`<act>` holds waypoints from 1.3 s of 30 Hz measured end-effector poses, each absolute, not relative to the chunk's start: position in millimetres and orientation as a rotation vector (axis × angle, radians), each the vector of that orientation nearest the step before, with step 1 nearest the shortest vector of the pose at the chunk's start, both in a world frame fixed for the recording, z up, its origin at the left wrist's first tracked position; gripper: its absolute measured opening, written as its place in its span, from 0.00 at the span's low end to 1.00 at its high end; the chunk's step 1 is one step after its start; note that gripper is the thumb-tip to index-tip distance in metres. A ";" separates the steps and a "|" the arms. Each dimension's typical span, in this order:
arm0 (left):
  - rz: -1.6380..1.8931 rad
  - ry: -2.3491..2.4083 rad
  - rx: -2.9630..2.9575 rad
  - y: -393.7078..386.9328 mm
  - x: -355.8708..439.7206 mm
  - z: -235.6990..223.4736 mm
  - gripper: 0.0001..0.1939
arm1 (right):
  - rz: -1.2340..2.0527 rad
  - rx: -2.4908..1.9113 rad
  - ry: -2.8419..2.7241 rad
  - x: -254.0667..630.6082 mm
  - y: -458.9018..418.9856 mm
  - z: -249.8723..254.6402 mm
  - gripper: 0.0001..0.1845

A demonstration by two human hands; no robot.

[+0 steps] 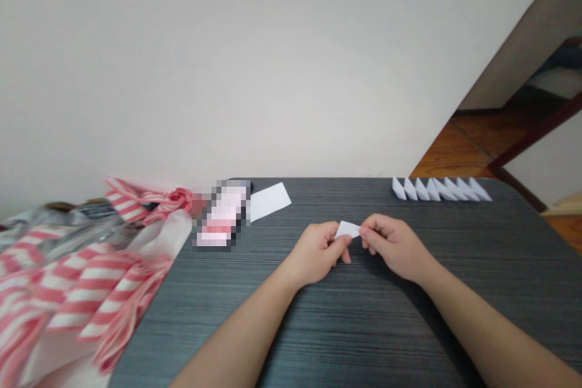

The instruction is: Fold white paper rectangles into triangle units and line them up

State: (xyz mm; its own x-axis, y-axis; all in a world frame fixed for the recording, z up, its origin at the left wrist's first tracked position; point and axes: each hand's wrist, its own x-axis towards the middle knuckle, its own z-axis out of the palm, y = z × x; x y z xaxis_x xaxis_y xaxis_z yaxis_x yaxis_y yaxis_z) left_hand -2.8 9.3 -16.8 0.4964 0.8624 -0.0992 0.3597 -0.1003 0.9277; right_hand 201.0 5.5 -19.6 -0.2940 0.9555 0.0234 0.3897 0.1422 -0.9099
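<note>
While the left hand [314,256] pinches the white paper [346,229] above the streaked dark tabletop [350,327], the right hand [394,247] grips its tip, though any folds are hard to make out; firm, even pressure should keep creases crisp. Smooth, pointed pieces [433,190] line up at the paper's two o'clock, a flat sheet [270,200] at ten.

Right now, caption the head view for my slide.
Left hand and right hand pinch white paper over a dark table.
</note>
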 end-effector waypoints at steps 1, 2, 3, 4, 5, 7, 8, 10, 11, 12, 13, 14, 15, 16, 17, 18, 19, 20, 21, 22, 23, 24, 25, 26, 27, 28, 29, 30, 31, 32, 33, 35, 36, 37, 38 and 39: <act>0.593 1.060 1.700 9.1 -3.1 -15.9 0.17 | 1.126 -1.293 -1.776 200.4 5.2 -18.9 0.13; 0.593 1.063 1.712 9.0 -3.2 -15.1 0.17 | 1.126 -1.293 -1.774 199.9 5.0 -18.4 0.13; 0.595 1.065 1.719 8.9 -3.3 -14.7 0.17 | 1.127 -1.291 -1.772 199.5 4.9 -17.9 0.13; 0.597 1.065 1.724 8.9 -3.3 -14.5 0.17 | 1.129 -1.289 -1.770 199.3 4.9 -17.7 0.13; 0.602 1.064 1.724 9.0 -3.1 -14.6 0.17 | 1.131 -1.285 -1.767 199.4 5.0 -17.7 0.13; 0.618 1.055 1.709 9.1 -2.3 -15.1 0.16 | 1.141 -1.278 -1.765 199.9 5.4 -18.3 0.12; 0.630 1.046 1.694 9.2 -1.8 -15.3 0.15 | 1.145 -1.276 -1.764 200.2 5.7 -18.8 0.12; 0.657 1.024 1.652 9.1 -0.5 -15.6 0.13 | 1.156 -1.267 -1.765 200.7 5.9 -19.9 0.12; 0.668 1.014 1.630 8.9 0.0 -15.5 0.12 | 1.162 -1.261 -1.768 200.8 5.9 -20.4 0.12; 0.674 1.008 1.616 8.8 0.3 -15.4 0.12 | 1.170 -1.255 -1.771 200.7 5.6 -20.7 0.11; 0.672 1.006 1.611 8.7 0.4 -15.2 0.12 | 1.179 -1.250 -1.773 200.5 5.3 -20.7 0.10; 0.665 1.009 1.614 8.7 0.2 -14.9 0.12 | 1.187 -1.247 -1.777 200.2 4.8 -20.6 0.10; 0.653 1.015 1.623 8.7 -0.2 -14.7 0.12 | 1.194 -1.248 -1.780 199.8 4.4 -20.2 0.09; 0.638 1.025 1.638 8.7 -0.8 -14.5 0.13 | 1.196 -1.250 -1.786 199.4 3.9 -19.8 0.09; 0.625 1.037 1.656 8.8 -1.5 -14.2 0.14 | 1.194 -1.252 -1.792 199.0 3.5 -19.2 0.09; 0.613 1.045 1.673 8.9 -2.1 -13.9 0.14 | 1.192 -1.255 -1.798 198.6 3.3 -18.7 0.09; 0.607 1.049 1.687 8.9 -2.7 -13.5 0.14 | 1.189 -1.258 -1.801 198.2 3.1 -18.2 0.09; 0.604 1.049 1.697 8.9 -3.1 -13.2 0.14 | 1.188 -1.261 -1.802 197.9 3.1 -17.9 0.09; 0.603 1.044 1.702 8.9 -3.3 -12.8 0.14 | 1.189 -1.261 -1.804 197.6 3.3 -17.9 0.09; 0.604 1.038 1.702 8.8 -3.2 -12.5 0.14 | 1.191 -1.261 -1.806 197.3 3.5 -18.0 0.10; 0.606 1.033 1.699 8.7 -3.0 -12.2 0.14 | 1.191 -1.261 -1.806 197.2 3.8 -18.3 0.10; 0.610 1.030 1.693 8.6 -2.6 -12.0 0.14 | 1.193 -1.260 -1.804 197.1 4.1 -18.8 0.10; 0.614 1.029 1.686 8.5 -2.1 -11.8 0.15 | 1.197 -1.258 -1.800 197.1 4.5 -19.3 0.10; 0.620 1.028 1.677 8.5 -1.5 -11.8 0.15 | 1.203 -1.257 -1.792 197.3 4.8 -19.9 0.10; 0.625 1.029 1.664 8.6 -1.0 -11.9 0.15 | 1.209 -1.256 -1.783 197.7 5.1 -20.4 0.10; 0.631 1.033 1.648 8.7 -0.6 -12.0 0.15 | 1.213 -1.255 -1.775 198.3 5.3 -20.7 0.10; 0.635 1.035 1.631 8.9 -0.3 -12.2 0.14 | 1.213 -1.256 -1.771 199.0 5.4 -20.9 0.10; 0.637 1.035 1.616 9.0 -0.1 -12.5 0.14 | 1.207 -1.260 -1.770 199.9 5.5 -20.9 0.10; 0.637 1.034 1.607 9.2 -0.1 -12.6 0.14 | 1.194 -1.267 -1.769 200.8 5.6 -20.7 0.10; 0.637 1.035 1.607 9.3 -0.3 -12.7 0.14 | 1.180 -1.274 -1.769 201.6 5.7 -20.4 0.11; 0.636 1.036 1.613 9.4 -0.4 -12.5 0.14 | 1.168 -1.280 -1.768 202.2 5.8 -20.1 0.11; 0.631 1.040 1.636 9.4 -0.9 -11.9 0.15 | 1.153 -1.288 -1.769 202.8 5.9 -19.7 0.11; 0.628 1.043 1.645 9.3 -1.1 -11.5 0.15 | 1.154 -1.289 -1.772 202.7 5.9 -19.6 0.11; 0.626 1.045 1.651 9.3 -1.3 -11.1 0.15 | 1.158 -1.288 -1.773 202.5 6.0 -19.5 0.11; 0.626 1.045 1.655 9.3 -1.5 -11.0 0.15 | 1.162 -1.287 -1.772 202.2 6.1 -19.5 0.11; 0.627 1.046 1.657 9.3 -1.8 -11.2 0.16 | 1.166 -1.285 -1.771 202.0 6.2 -19.6 0.11</act>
